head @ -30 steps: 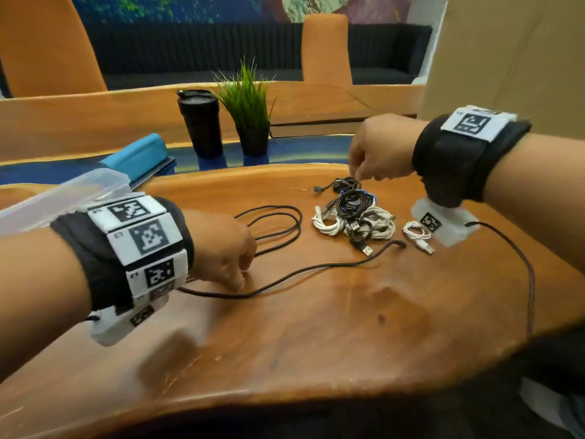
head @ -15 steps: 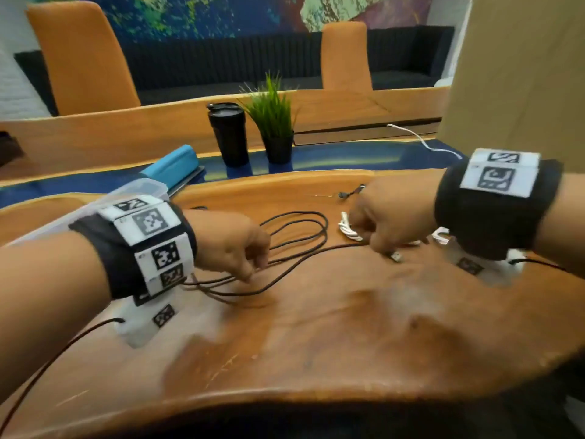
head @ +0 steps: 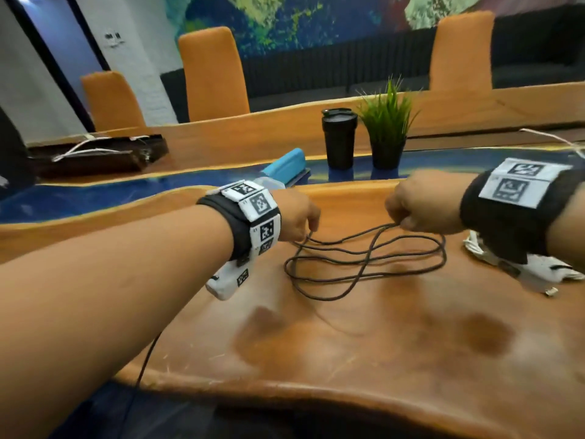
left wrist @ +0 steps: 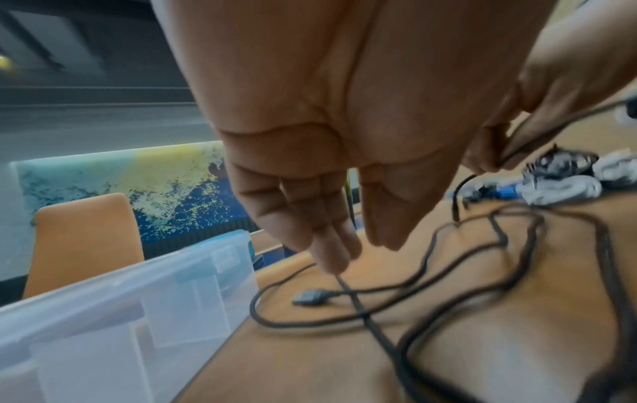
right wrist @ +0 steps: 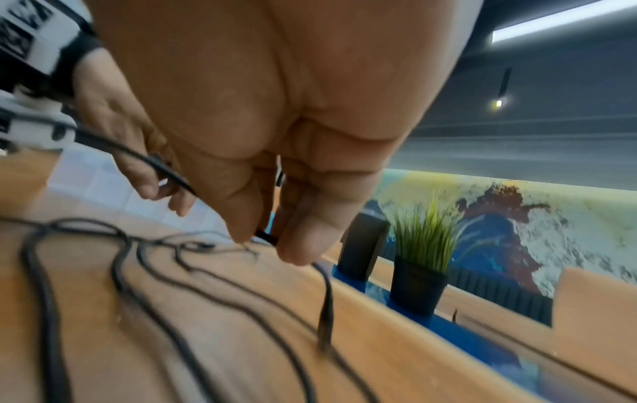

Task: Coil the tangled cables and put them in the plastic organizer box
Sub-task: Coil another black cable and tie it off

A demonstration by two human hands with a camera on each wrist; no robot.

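Observation:
A long black cable point(head: 364, 258) lies in loose loops on the wooden table point(head: 348, 343) between my hands. My left hand point(head: 311, 228) pinches one stretch of it at the fingertips point(left wrist: 336, 261). My right hand point(head: 399, 223) pinches another stretch between thumb and finger point(right wrist: 303, 245), and a plug end point(right wrist: 325, 319) dangles below. A second plug point(left wrist: 312, 295) rests on the table. The tangle of white and dark cables point(left wrist: 565, 188) sits on the right, partly hidden under my right wrist point(head: 474, 245). The clear plastic organizer box point(left wrist: 120, 313) stands left of my left hand, mostly hidden in the head view.
Behind the hands stand a black tumbler point(head: 338, 137), a potted plant point(head: 387, 128) and a blue case point(head: 285, 164). A dark tray with white cord point(head: 95, 153) lies far left. Orange chairs point(head: 212, 74) line the far side. The table's front edge point(head: 316, 397) is close.
My right hand left the cable tangle and took hold of the black cable. Both hands now lift it, and its loops have gathered between them. The head view has swung left.

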